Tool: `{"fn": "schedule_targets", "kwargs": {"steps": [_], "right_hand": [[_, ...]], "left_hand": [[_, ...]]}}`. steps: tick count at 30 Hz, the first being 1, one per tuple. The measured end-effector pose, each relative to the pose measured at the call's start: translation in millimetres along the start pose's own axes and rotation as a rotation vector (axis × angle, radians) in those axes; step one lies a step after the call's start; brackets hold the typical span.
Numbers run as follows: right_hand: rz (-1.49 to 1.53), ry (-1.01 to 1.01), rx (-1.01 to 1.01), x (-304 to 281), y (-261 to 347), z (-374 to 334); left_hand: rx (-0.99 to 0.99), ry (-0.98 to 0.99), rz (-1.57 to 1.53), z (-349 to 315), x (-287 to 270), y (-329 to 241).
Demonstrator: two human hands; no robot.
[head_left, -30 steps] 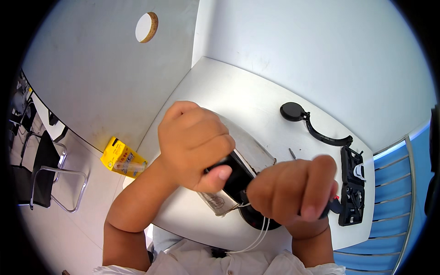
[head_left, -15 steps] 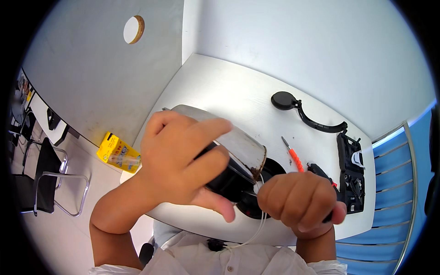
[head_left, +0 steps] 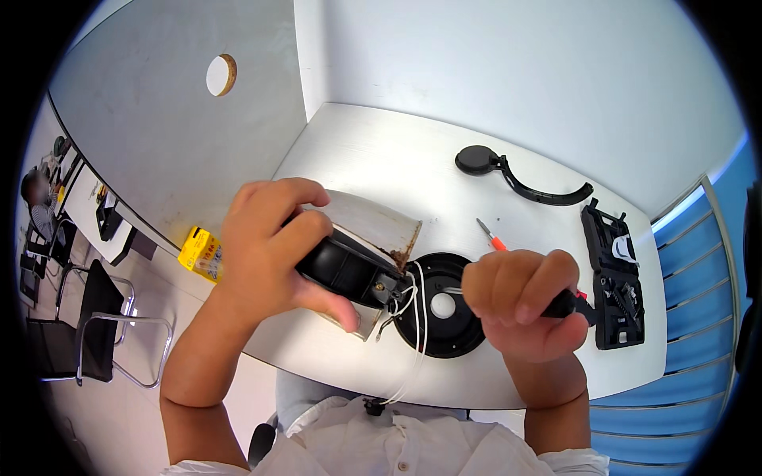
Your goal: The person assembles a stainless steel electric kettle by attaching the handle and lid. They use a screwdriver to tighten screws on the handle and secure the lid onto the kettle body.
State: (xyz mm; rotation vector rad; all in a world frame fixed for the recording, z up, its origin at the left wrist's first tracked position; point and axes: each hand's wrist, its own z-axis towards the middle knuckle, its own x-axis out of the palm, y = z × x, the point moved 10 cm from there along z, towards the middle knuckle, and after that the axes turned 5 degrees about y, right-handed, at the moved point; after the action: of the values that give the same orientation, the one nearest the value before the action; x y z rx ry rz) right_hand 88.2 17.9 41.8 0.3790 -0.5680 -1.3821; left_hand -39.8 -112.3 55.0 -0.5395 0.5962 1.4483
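Observation:
My left hand [head_left: 266, 250] grips the black handle [head_left: 341, 266] of a steel electric kettle body [head_left: 369, 214], which lies tilted with its rust-stained end toward the right. White wires [head_left: 421, 317] come out by a small metal part at the handle's end and run down toward my shirt. My right hand [head_left: 524, 305] is wrapped round a screwdriver [head_left: 562, 305]; its black grip shows past the fingers. The thin shaft points left, its tip over the black round base [head_left: 440, 337] with a white centre, apart from the handle's end.
A black curved strip with a round lid [head_left: 476, 160] lies at the back. An orange-handled screwdriver [head_left: 496, 241] is partly behind my right hand. An open black tool case [head_left: 619, 293] sits at the right edge. On the left stand a yellow package [head_left: 201, 254] and a chair [head_left: 99, 317].
The kettle body has shifted left in my left hand, uncovering more of the black base. My right hand with the screwdriver has moved up slightly, and its shaft now shows.

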Motion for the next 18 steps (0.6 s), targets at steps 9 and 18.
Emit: {"fn": "schedule_targets", "kwargs": {"steps": [9, 18], "right_hand": [[0.049, -0.028, 0.044, 30, -27, 23], [-0.068, -0.083, -0.028, 28, -35, 32]], "left_hand": [[-0.204, 0.144, 0.171, -11, 3, -14], [-0.258, 0.133, 0.123, -13, 4, -9]]}}
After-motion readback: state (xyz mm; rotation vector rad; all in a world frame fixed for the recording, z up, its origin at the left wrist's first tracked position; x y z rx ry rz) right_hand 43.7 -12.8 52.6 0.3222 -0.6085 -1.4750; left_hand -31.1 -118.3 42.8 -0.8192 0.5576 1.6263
